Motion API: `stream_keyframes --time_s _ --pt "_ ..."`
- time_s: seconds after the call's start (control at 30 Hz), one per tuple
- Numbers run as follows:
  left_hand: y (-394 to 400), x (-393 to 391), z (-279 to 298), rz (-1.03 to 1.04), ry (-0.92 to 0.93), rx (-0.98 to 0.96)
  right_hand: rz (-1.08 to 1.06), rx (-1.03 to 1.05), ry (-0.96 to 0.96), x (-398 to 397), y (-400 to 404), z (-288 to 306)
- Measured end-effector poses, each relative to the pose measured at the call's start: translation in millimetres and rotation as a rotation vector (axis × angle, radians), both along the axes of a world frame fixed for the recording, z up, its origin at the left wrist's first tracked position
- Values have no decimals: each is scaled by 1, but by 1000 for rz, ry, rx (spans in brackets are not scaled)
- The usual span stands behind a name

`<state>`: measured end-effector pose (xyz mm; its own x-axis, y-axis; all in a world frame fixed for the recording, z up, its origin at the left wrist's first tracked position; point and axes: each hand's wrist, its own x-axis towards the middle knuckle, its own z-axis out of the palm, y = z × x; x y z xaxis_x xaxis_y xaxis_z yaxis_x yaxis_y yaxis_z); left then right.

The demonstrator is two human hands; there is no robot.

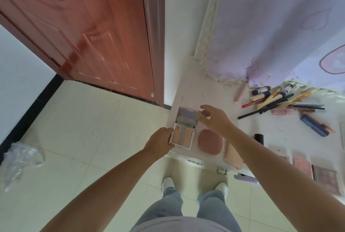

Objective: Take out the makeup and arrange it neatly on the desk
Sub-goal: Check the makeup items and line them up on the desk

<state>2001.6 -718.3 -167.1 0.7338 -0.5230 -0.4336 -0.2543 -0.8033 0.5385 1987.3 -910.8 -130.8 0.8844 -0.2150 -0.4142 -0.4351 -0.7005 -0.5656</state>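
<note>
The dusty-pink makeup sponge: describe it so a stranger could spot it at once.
Start at the white desk right of the red door, and go to its near left corner. The dusty-pink sponge lies flat between the open compact and a pale peach pad. It alone is a rounded, matte, rose-brown oval.

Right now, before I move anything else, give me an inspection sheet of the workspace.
Surface: white desk, scuffed, set against a lilac curtain.
Job's things: open compact at the desk's left corner; pink puff beside it; palettes on the right.
Clutter: loose heap of pencils and brushes near the curtain; black cap.
Grippers: left hand grips the compact's base; right hand open at its lid.
Cables: nothing seen.
Surroundings: red-brown door; tiled floor; crumpled plastic bag.
</note>
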Motion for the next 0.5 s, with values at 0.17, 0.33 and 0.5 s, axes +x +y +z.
stream_keyframes --time_s 0.17,0.33,0.5 --pt "3 -2 -2 5 -7 -23 391 -281 137 -57 -13 -14" --pt "8 -7 2 12 -99 -11 482 -382 132 -76 -13 -24" --pt "1 -10 19 13 -142 -122 253 -169 89 -70 -7 -8"
